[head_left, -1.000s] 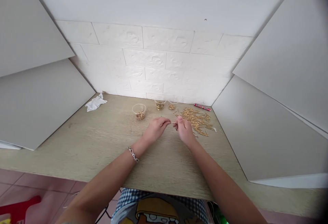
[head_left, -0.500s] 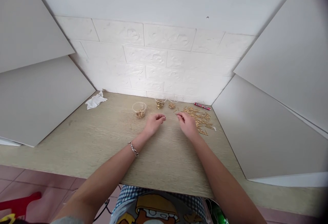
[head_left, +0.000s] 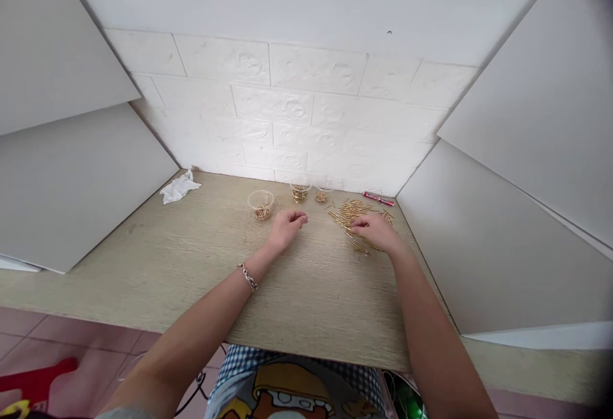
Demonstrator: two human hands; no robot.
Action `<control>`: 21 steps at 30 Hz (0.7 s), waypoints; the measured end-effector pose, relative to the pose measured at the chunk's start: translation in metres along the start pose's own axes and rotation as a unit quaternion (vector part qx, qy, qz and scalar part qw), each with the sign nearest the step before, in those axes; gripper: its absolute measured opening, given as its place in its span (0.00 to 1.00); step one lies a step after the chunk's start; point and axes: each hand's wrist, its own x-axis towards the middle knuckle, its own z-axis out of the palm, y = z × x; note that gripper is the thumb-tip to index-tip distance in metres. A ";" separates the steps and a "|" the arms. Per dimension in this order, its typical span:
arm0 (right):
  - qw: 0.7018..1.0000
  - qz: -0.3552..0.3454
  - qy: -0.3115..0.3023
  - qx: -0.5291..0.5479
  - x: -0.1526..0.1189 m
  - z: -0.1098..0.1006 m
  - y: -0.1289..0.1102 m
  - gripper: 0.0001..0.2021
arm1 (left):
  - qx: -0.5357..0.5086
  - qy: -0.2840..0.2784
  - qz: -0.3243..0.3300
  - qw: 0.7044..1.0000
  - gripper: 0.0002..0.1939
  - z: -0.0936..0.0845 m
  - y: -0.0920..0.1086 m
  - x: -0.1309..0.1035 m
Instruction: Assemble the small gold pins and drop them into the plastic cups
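My left hand (head_left: 286, 227) hovers over the middle of the table with thumb and fingers pinched together; whatever lies between the tips is too small to make out. Over a loose pile of thin gold-coloured metal pins (head_left: 345, 214), my right hand (head_left: 378, 230) reaches down with its fingertips closed among them. It covers part of the pile, and I cannot tell what its fingers pinch. A clear plastic cup (head_left: 261, 205) with small gold pieces stands left of my left hand. Two more clear cups, a fuller one (head_left: 299, 194) and a shallower-filled one (head_left: 322, 197), stand near the wall.
A crumpled white tissue (head_left: 180, 187) lies at the table's back left. A red pen-like tube (head_left: 378, 198) rests behind the pile. Grey boards lean in on the left (head_left: 96, 182) and right (head_left: 517, 246). A white brick-patterned wall (head_left: 316, 106) closes the back.
My right hand has moved right, from near my left hand to the pile of pins. My left hand has stayed almost in place. Pins near the right hand have shifted.
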 end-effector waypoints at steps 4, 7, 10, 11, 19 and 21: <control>0.991 0.008 -0.134 -0.024 -0.004 -0.009 0.010 0.05 | 0.026 -0.016 0.020 0.999 0.10 0.001 0.003 -0.003; 0.985 -0.001 -0.166 -0.041 -0.005 -0.008 0.014 0.04 | 0.056 -0.028 0.039 0.997 0.09 0.002 0.006 -0.006; 0.981 0.013 -0.181 -0.067 -0.004 -0.003 0.013 0.05 | 0.072 -0.037 0.047 0.996 0.09 0.003 0.006 -0.007; 0.981 0.013 -0.180 -0.073 -0.004 -0.001 0.012 0.05 | 0.077 -0.039 0.047 0.995 0.09 0.003 0.006 -0.007; 0.980 0.017 -0.172 -0.094 -0.008 0.001 -0.004 0.06 | 0.087 -0.044 0.062 0.993 0.08 0.004 0.004 -0.007; 0.978 0.015 -0.175 -0.109 -0.009 0.002 -0.006 0.06 | 0.067 -0.053 0.054 0.995 0.08 0.004 0.005 -0.008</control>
